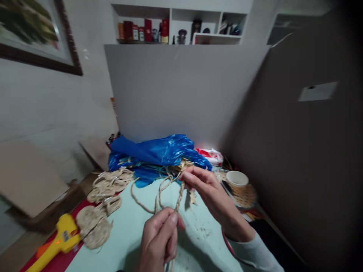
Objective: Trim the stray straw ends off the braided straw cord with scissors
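A braided straw cord (179, 198) runs between my two hands above the pale green tabletop (141, 226). Low in the middle, my left hand (161, 238) is closed with the cord pinched between thumb and fingers. Up and to the right, my right hand (202, 185) pinches the cord's other stretch near its fingertips. Loops of the same cord (138, 200) hang and curve to the left of my hands. Behind my right fingertips, loose straw strands (185, 164) stick out by a blue plastic bag (159, 149).
At left lie several woven straw pieces (93, 226) and a yellow glue gun (66, 236) on a red strip. A white bowl (237, 178) and a wicker tray (248, 194) stand at right. Grey panels (181, 90) close off the back and right side.
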Demonstrator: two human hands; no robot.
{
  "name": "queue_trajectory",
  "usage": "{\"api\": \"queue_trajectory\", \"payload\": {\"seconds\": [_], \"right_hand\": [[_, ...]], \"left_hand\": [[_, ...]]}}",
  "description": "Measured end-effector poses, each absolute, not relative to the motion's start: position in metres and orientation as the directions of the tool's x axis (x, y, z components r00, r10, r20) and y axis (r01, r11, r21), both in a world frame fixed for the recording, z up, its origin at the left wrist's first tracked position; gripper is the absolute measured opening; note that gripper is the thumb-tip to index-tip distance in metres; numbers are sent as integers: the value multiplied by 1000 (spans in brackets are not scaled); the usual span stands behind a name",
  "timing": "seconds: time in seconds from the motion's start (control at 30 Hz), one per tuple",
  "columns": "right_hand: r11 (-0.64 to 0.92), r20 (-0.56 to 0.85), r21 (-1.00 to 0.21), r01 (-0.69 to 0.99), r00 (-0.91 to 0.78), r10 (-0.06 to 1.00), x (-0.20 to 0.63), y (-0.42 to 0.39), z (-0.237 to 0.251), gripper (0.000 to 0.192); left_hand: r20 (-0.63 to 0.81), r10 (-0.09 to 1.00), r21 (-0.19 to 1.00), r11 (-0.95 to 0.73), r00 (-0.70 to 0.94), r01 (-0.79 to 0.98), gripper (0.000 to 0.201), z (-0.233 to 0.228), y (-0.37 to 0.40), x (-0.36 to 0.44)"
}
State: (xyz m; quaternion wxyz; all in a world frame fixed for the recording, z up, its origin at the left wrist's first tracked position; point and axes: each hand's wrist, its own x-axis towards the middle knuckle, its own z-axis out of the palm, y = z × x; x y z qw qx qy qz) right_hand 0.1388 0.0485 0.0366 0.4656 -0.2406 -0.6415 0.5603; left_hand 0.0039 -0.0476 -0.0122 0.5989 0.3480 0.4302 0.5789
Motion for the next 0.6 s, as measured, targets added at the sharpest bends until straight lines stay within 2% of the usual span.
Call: {"api": "queue_trajectory", "payload": {"seconds": [0.13, 0.23, 0.47, 0.6], "right_hand": [[243, 272, -962, -124, -518, 811, 130, 46, 28, 27], [218, 216, -974, -67, -576, 788, 121, 43, 21, 30], [158, 156, -987, -38, -487, 859, 110, 47, 2, 36], [113, 110, -993, -26, -507, 855, 104, 52, -8, 38]], "left_hand": [[-148, 988, 903, 114, -51, -415, 37, -18, -52, -5], [-166, 986, 892, 138, -28, -431, 38, -24, -58, -10], [-180, 983, 880, 144, -37, -452, 46, -37, -66, -18], [-190, 981, 876, 155, -30, -457, 51, -44, -66, -19]]}}
